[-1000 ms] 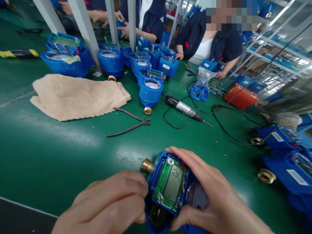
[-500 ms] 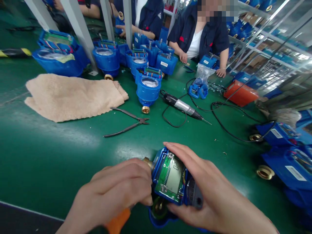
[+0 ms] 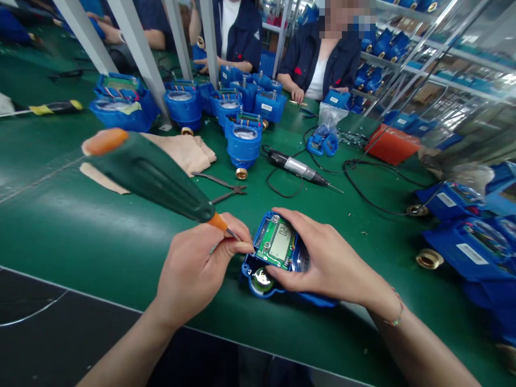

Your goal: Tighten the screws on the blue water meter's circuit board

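Note:
A blue meter (image 3: 258,285) with an exposed green circuit board and a lit display lies on the green table near its front edge. My right hand (image 3: 322,252) grips the meter from the right, thumb low and fingers over the top. In my left hand (image 3: 205,263) is a screwdriver (image 3: 157,174) with a green and orange handle, pinched by its shaft. The handle slants up to the left, and the fingertips touch the meter's left side, where they hide the screwdriver's tip.
Pliers (image 3: 226,188), a beige cloth (image 3: 185,153) and a corded electric screwdriver (image 3: 298,167) lie beyond my hands. Blue meters (image 3: 244,142) stand behind them, others (image 3: 467,242) at the right. An orange box (image 3: 393,144) sits back right. Co-workers (image 3: 318,59) sit across the table.
The screwdriver's handle has swung from below my left hand to above it, at the upper left. The meter now lies flatter. The camera view has shifted.

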A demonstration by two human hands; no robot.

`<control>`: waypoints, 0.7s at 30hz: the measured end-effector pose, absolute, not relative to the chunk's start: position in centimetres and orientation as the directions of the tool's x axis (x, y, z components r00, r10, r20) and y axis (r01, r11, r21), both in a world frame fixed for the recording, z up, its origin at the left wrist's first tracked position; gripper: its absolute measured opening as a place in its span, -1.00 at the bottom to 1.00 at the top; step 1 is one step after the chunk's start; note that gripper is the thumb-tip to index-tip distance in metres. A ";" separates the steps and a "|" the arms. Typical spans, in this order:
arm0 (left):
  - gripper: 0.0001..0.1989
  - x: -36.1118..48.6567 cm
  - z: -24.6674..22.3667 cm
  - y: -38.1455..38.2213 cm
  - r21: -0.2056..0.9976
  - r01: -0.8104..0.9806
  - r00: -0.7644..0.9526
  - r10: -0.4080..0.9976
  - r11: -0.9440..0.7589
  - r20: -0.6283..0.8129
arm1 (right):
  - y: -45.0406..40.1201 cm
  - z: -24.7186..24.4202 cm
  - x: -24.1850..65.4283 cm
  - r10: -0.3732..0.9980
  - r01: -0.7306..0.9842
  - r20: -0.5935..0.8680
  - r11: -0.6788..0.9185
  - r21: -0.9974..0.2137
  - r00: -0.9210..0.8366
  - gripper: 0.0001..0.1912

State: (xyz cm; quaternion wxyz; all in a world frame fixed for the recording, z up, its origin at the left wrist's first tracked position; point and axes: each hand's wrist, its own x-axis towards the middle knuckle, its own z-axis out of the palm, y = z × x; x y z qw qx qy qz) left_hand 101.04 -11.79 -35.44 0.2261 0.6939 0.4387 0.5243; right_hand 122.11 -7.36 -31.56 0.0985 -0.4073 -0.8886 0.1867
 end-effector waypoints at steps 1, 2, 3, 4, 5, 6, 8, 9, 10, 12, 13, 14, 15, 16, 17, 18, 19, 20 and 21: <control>-0.86 101.0 -35.6 -11.7 0.778 0.374 0.052 0.849 -0.505 0.526 | -7.4 -31.6 122.1 0.759 0.684 0.032 0.603 -0.412 -0.650 -0.18; -0.86 101.0 -35.7 -11.6 0.777 0.363 0.066 0.846 -0.514 0.529 | -7.4 -31.6 122.1 0.757 0.679 0.039 0.606 -0.414 -0.652 -0.19; -0.87 101.0 -35.8 -11.4 0.776 0.351 0.081 0.843 -0.524 0.532 | -7.4 -31.6 122.0 0.756 0.675 0.044 0.608 -0.417 -0.654 -0.20; -0.88 101.0 -35.8 -11.3 0.775 0.340 0.095 0.840 -0.533 0.535 | -7.5 -31.5 122.0 0.754 0.672 0.049 0.610 -0.419 -0.654 -0.20; -0.88 100.9 -35.9 -11.3 0.775 0.327 0.104 0.836 -0.540 0.539 | -7.5 -31.5 122.0 0.753 0.669 0.052 0.612 -0.421 -0.656 -0.20; -0.88 100.9 -36.1 -11.2 0.775 0.311 0.106 0.831 -0.550 0.547 | -7.5 -31.5 121.9 0.751 0.667 0.053 0.614 -0.423 -0.658 -0.20; -0.86 100.8 -36.4 -11.1 0.772 0.271 0.097 0.814 -0.575 0.572 | -7.6 -31.5 121.9 0.749 0.666 0.052 0.616 -0.422 -0.660 -0.20; -0.85 100.8 -36.6 -11.1 0.765 0.250 0.085 0.801 -0.593 0.593 | -7.6 -31.5 121.8 0.748 0.665 0.053 0.618 -0.420 -0.661 -0.20; -0.83 100.9 -36.8 -11.1 0.753 0.232 0.072 0.783 -0.616 0.618 | -7.7 -31.5 121.8 0.747 0.664 0.057 0.620 -0.418 -0.662 -0.20; -0.80 101.0 -37.2 -11.2 0.721 0.209 0.051 0.744 -0.660 0.666 | -7.8 -31.5 121.8 0.744 0.658 0.071 0.627 -0.417 -0.665 -0.21; -0.79 101.1 -37.4 -11.2 0.707 0.203 0.043 0.728 -0.677 0.684 | -7.8 -31.5 121.8 0.742 0.655 0.075 0.629 -0.418 -0.666 -0.21; -0.78 101.2 -37.5 -11.2 0.697 0.192 0.036 0.714 -0.691 0.699 | -7.7 -31.5 121.8 0.741 0.653 0.077 0.631 -0.419 -0.667 -0.21; -0.78 101.3 -37.7 -11.3 0.687 0.174 0.024 0.700 -0.706 0.713 | -7.6 -31.6 121.9 0.741 0.652 0.077 0.631 -0.421 -0.667 -0.20; -0.77 101.4 -37.8 -11.3 0.675 0.158 0.019 0.686 -0.721 0.728 | -7.5 -31.6 121.9 0.742 0.652 0.075 0.629 -0.424 -0.667 -0.20; -0.77 101.5 -37.8 -11.3 0.659 0.143 0.010 0.667 -0.738 0.745 | -7.3 -31.7 122.0 0.742 0.651 0.074 0.627 -0.429 -0.666 -0.21; -0.77 101.5 -37.9 -11.3 0.641 0.127 -0.001 0.646 -0.757 0.763 | -7.0 -31.7 122.0 0.745 0.651 0.079 0.624 -0.433 -0.662 -0.24; -0.77 101.5 -38.0 -11.3 0.632 0.109 -0.020 0.634 -0.767 0.773 | -6.8 -31.8 122.0 0.748 0.651 0.084 0.622 -0.435 -0.658 -0.28; -0.77 101.6 -38.0 -11.2 0.640 0.082 -0.047 0.638 -0.764 0.769 | -6.7 -31.8 122.1 0.751 0.653 0.090 0.620 -0.435 -0.654 -0.30; -0.78 101.6 -38.0 -11.1 0.662 0.048 -0.079 0.657 -0.748 0.749 | -6.6 -31.8 122.1 0.751 0.651 0.096 0.622 -0.434 -0.653 -0.31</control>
